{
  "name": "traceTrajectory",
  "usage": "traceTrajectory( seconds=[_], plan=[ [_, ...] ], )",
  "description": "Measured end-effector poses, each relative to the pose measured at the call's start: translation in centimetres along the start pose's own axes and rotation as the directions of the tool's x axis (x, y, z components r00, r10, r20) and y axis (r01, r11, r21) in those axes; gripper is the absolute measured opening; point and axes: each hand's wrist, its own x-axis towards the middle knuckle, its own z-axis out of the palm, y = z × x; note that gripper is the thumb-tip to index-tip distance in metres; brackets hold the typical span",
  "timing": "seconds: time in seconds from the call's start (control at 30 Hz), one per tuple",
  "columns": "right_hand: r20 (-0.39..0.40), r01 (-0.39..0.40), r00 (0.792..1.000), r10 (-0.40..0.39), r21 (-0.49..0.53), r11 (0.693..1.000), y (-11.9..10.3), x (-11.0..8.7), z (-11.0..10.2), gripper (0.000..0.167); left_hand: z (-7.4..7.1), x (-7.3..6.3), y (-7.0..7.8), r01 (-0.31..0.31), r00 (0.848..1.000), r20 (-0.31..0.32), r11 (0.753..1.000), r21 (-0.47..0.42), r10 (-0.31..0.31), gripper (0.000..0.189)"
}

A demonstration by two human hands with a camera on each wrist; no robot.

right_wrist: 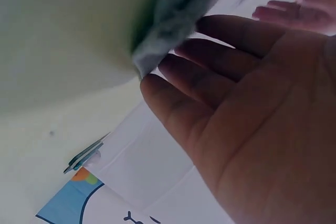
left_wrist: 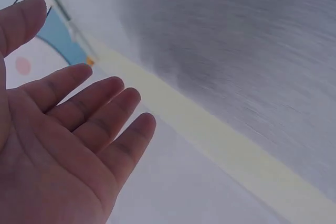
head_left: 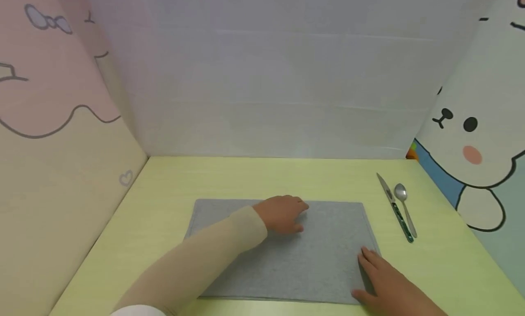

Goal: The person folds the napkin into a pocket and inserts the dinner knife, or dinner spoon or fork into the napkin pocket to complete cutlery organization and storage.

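Head view: grey mat in the lower middle of the frame, flat and lying about square to the table, its long side towards the person. A second thin line along the near edge suggests another layer. Left hand reaches over the mat's upper middle, fingers extended, thumb apart, nothing held; contact with the cloth uncertain. Right hand at lower right, fingers straight along the mat's right edge, thumb spread, probably there to steady or square that side. Knife and spoon lie side by side at the right, off the mat, likely set there to leave the cloth unburdened. Cartoon side panels carry drawings, among them a bear-like face; no brand, label or writing readable anywhere. Left wrist view: palm and fingers at the left of the frame, fingers loosely spread and holding nothing; the mat a grey blur at upper right, too smeared for any tag. Right wrist view: fingertips reach the mat's edge at upper middle, fingers long and barely bent, seemingly touching rather than pinching; the thumb's position cannot be told here. Cutlery small at lower left; no lettering made out.
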Motion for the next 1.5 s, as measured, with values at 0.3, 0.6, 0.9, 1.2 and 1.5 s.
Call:
traceTrajectory(
  seconds=[0.3, 0.6, 0.9, 1.2, 1.5],
  plan=[
    [-0.008, 0.101, 0.995, -0.101, 0.005, 0.995, 1.7, -0.3, 1.1, 0.094, -1.0, 4.2, 1.9, -0.025, 0.999, -0.041, 0.957, -0.288, 0.014, 0.063],
    [-0.005, -0.027, 1.0, 0.027, 0.047, 0.999, 3.4, -1.1, 0.1, 0.087, -1.0, 8.0, 4.7, -0.013, 0.999, -0.048, 0.944, -0.329, -0.003, 0.057],
    [0.01, -0.202, 0.979, 0.202, 0.097, 0.975, 4.5, -1.4, -0.5, 0.08, -0.1, 11.8, 7.1, 0.003, 1.0, -0.019, 0.99, -0.139, -0.005, 0.055],
    [0.051, -0.33, 0.944, 0.327, 0.218, 0.918, 4.7, -1.0, 0.4, 0.056, 0.0, 13.5, 8.2, 0.098, 0.992, -0.065, 0.99, -0.104, -0.106, 0.049],
    [0.1, -0.344, 0.939, 0.329, 0.271, 0.899, 4.0, -1.3, -0.1, 0.035, 0.6, 14.5, 9.1, 0.149, 0.979, -0.125, 0.985, -0.088, -0.16, 0.034]
  ],
)
